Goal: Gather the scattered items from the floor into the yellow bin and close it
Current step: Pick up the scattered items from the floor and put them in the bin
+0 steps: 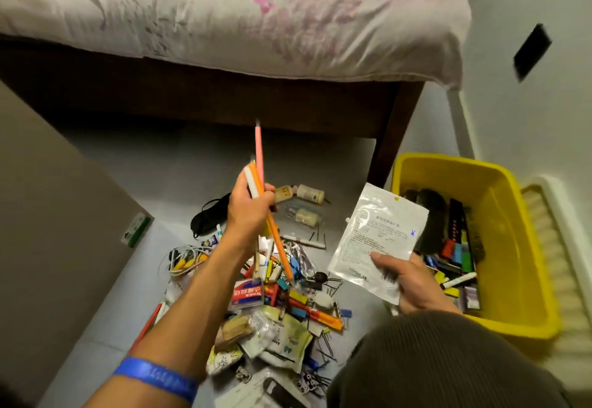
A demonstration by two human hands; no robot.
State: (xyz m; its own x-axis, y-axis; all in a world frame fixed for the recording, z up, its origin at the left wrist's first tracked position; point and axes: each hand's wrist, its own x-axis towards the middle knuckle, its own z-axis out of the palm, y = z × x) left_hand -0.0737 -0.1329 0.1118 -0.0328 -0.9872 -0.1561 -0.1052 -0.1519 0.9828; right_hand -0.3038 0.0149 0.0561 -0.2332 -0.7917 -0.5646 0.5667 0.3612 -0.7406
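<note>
My left hand (248,207) grips a bundle of pens and sticks (259,164), pink, orange and white, raised above the floor pile. My right hand (407,282) pinches a white printed plastic pouch (378,234) by its lower edge, held just left of the yellow bin (499,183). The bin stands open on the floor at the right and holds several pens, markers and dark items. A heap of scattered items (282,305) lies on the grey floor below my left arm: packets, clips, pens, cables, small bottles.
A bed with a pale floral cover (224,16) and dark wooden frame (394,138) stands behind the pile. A grey-brown cabinet side (57,215) is on the left. A ribbed cream lid or tray (557,247) lies right of the bin by the white wall.
</note>
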